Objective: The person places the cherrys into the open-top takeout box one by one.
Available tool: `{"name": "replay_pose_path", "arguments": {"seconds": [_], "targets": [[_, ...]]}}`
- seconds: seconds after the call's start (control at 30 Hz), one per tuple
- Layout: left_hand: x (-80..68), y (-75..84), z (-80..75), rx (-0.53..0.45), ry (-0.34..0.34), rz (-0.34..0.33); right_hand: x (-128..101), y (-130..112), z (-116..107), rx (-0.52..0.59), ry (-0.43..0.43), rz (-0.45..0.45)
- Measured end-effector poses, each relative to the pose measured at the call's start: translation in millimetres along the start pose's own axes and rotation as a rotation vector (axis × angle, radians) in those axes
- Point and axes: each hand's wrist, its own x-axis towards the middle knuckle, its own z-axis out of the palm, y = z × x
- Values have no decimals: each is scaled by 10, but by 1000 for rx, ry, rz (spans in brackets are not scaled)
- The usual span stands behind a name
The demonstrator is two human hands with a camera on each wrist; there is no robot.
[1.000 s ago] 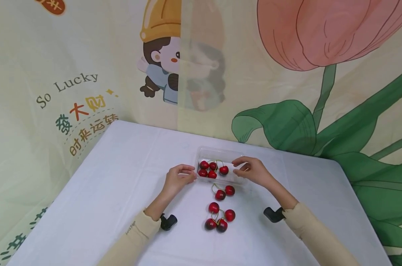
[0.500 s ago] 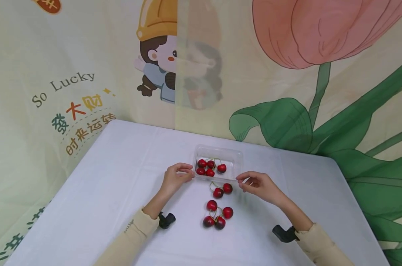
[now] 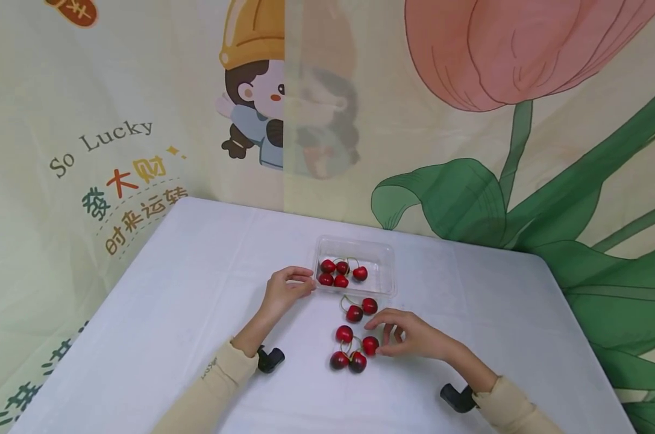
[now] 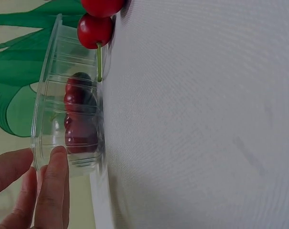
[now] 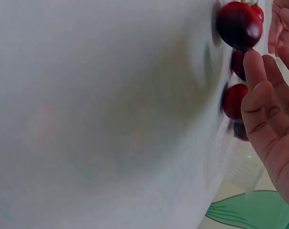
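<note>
In the head view a clear plastic box (image 3: pixel 381 268) stands near the table's back, several red cherries (image 3: pixel 340 281) with stems in its left half. My left hand (image 3: pixel 285 290) is at the box's left end, its fingertips touching the rim and wall in the left wrist view. In front of the box lie a pair of cherries (image 3: pixel 354 313) and a nearer cluster of cherries (image 3: pixel 339 360) with joined stems. My right hand (image 3: pixel 414 337) reaches over the table with thumb and fingers spread apart, right beside the cluster's right cherry (image 3: pixel 370 345). Nothing is held in it.
A white cloth (image 3: pixel 208 331) covers the table. Behind it hangs a printed backdrop (image 3: pixel 327 199) with a cartoon figure and a large flower. Black wrist cameras (image 3: pixel 272 359) sit at both cuffs.
My right hand has moved from over the box's right end, down past its front right corner, to beside the nearer cherries. My left hand stays at the box's left end.
</note>
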Motion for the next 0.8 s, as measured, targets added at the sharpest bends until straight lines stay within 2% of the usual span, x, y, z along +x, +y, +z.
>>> {"name": "replay_pose_path", "arguments": {"seconds": [0.33,0.8], "targets": [[14,-29,7,15,-4,4,20,99,165,-31,-28,-82],[11,-37,26,4,5,3,17,123,219,-61,14,-36]]}}
